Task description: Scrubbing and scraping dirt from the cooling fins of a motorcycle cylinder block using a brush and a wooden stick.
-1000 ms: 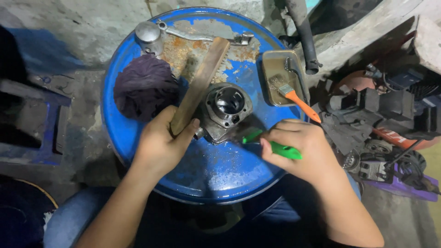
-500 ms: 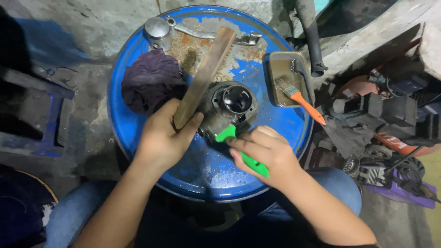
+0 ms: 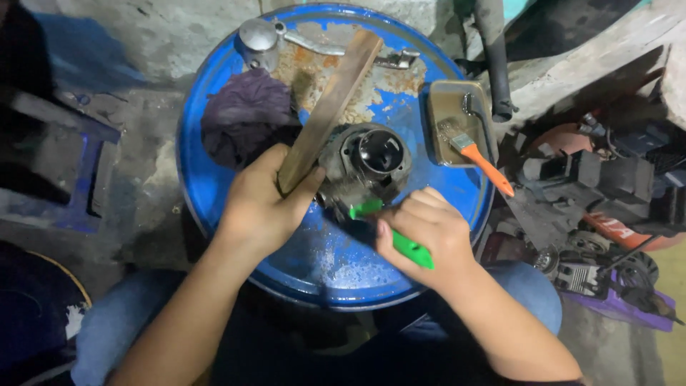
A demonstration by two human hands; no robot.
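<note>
My left hand grips the near end of a long wooden strip that leans across a dark metal engine cylinder. The cylinder sits on top of a blue steel drum. My right hand is closed around a green-handled tool, and its green tip touches the cylinder's near side. What the tip ends in is hidden.
A dark purple rag lies on the drum's left. A metal cap and lever sit at the far edge. A small tray on the right holds an orange-handled paintbrush. Machine parts crowd the floor at right.
My right hand has moved left with the green tool, bringing its tip up against the cylinder. My left hand still holds the wooden strip in the same place.
</note>
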